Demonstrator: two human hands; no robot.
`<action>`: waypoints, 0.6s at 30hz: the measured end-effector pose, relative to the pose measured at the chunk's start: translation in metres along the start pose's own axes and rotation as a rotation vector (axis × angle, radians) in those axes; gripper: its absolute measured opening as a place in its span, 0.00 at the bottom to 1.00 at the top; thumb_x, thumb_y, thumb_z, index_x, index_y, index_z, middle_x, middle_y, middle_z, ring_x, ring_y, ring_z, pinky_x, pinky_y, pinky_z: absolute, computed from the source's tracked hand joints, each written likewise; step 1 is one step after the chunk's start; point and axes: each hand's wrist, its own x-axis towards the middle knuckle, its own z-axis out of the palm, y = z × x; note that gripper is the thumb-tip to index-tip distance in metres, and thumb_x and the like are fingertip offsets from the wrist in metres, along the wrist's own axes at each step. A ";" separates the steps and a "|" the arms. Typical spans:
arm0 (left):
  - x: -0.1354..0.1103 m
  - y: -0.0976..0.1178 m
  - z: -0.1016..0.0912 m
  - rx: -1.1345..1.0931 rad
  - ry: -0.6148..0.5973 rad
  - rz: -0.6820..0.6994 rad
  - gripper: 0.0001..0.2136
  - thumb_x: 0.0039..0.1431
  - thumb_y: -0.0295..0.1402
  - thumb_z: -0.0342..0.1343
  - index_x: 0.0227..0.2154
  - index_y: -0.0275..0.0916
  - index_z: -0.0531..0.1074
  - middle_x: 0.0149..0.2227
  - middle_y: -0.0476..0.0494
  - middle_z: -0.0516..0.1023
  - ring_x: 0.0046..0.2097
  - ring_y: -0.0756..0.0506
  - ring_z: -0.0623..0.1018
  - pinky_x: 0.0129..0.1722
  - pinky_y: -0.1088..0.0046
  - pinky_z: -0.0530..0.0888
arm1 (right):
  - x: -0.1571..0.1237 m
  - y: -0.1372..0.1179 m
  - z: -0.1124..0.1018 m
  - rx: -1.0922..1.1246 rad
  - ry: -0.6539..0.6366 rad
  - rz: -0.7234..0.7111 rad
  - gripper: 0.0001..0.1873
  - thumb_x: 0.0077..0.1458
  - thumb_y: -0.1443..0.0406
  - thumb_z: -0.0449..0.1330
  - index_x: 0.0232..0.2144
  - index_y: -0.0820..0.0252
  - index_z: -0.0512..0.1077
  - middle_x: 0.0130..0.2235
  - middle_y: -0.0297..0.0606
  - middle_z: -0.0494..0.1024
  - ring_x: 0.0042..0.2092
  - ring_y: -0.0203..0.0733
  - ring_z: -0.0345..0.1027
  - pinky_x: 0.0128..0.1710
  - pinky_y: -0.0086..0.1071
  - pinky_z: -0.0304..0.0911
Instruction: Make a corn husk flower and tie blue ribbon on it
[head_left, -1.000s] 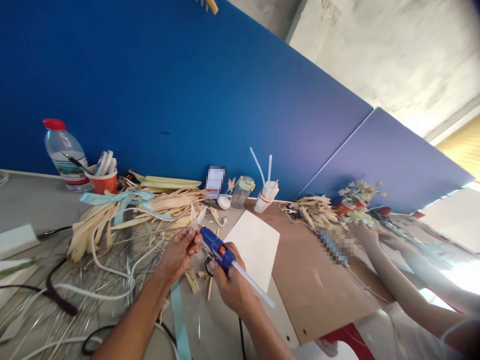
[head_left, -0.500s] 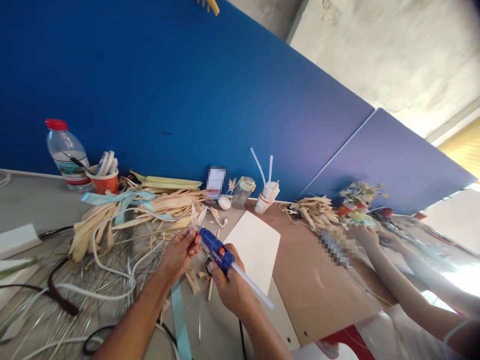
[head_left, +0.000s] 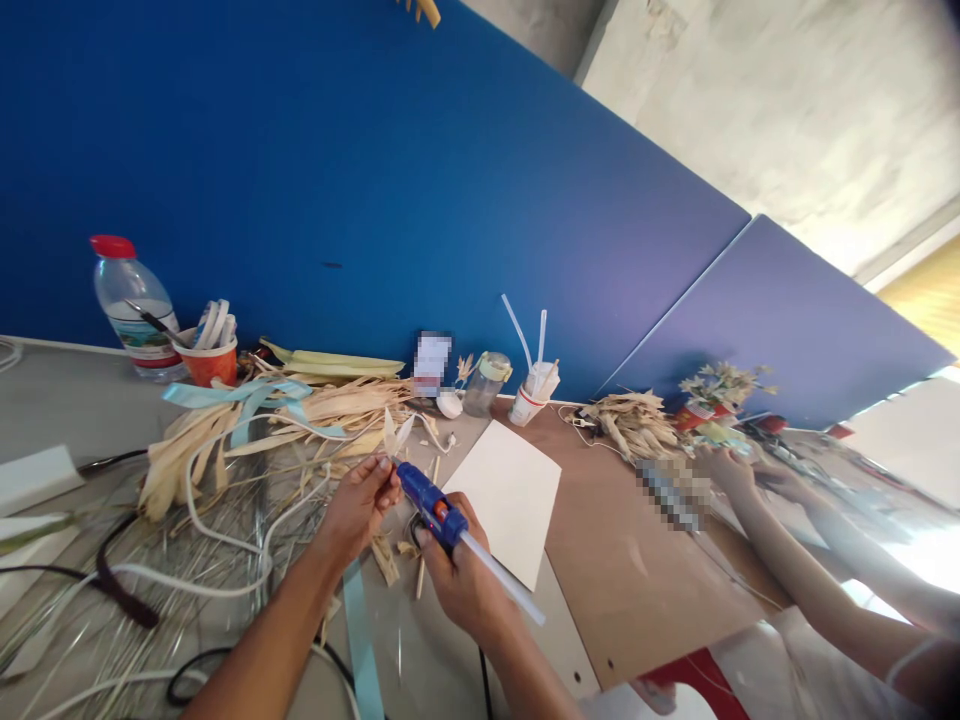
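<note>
My left hand (head_left: 364, 500) pinches a small pale piece with pointed petals (head_left: 395, 435), which looks like dried corn husk. My right hand (head_left: 461, 570) is wrapped round a blue hot glue gun (head_left: 431, 500), and a long translucent glue stick (head_left: 506, 582) juts from its back end. The gun's nozzle points at the pale piece, close to my left fingertips; whether it touches cannot be made out. Beneath my hands lie scraps of husk (head_left: 385, 560) and a light blue ribbon (head_left: 360, 640).
Husk strips (head_left: 352, 405), thin stems and a white cable (head_left: 187, 590) cover the left. Along the blue partition (head_left: 300, 200) stand a bottle (head_left: 139, 320), an orange cup (head_left: 210, 365), a jar (head_left: 487, 385) and a cup with glue sticks (head_left: 527, 405). White paper (head_left: 510, 490) lies centrally. Another person's hands (head_left: 739, 480) work at right.
The glue gun has shifted very slightly left and down, its nozzle still beside the piece in my left hand. Both hands keep their grips.
</note>
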 end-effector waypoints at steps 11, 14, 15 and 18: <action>0.000 0.000 -0.002 -0.003 -0.056 -0.001 0.10 0.46 0.34 0.65 0.27 0.33 0.73 0.21 0.51 0.70 0.18 0.59 0.61 0.20 0.81 0.61 | 0.000 0.047 -0.032 0.860 0.259 0.702 0.23 0.51 0.46 0.56 0.30 0.62 0.71 0.21 0.31 0.65 0.22 0.33 0.57 0.23 0.29 0.56; 0.000 -0.002 -0.003 0.000 -0.063 0.006 0.10 0.47 0.34 0.65 0.26 0.33 0.73 0.22 0.51 0.70 0.19 0.58 0.61 0.20 0.81 0.61 | 0.003 0.067 -0.051 1.185 0.164 0.908 0.22 0.54 0.49 0.55 0.26 0.63 0.71 0.22 0.31 0.65 0.20 0.29 0.56 0.23 0.27 0.58; 0.000 -0.002 -0.003 0.004 -0.066 0.005 0.10 0.47 0.34 0.65 0.26 0.33 0.73 0.21 0.51 0.70 0.19 0.58 0.61 0.21 0.81 0.62 | 0.004 0.074 -0.056 1.231 0.119 0.980 0.24 0.56 0.49 0.52 0.25 0.64 0.71 0.22 0.32 0.65 0.20 0.29 0.56 0.23 0.26 0.58; 0.000 -0.002 -0.004 -0.004 -0.087 0.005 0.09 0.47 0.34 0.65 0.26 0.34 0.73 0.22 0.51 0.70 0.20 0.58 0.62 0.21 0.81 0.62 | 0.005 0.093 -0.068 1.205 0.013 1.150 0.30 0.60 0.48 0.44 0.25 0.64 0.72 0.19 0.32 0.65 0.17 0.27 0.53 0.18 0.24 0.54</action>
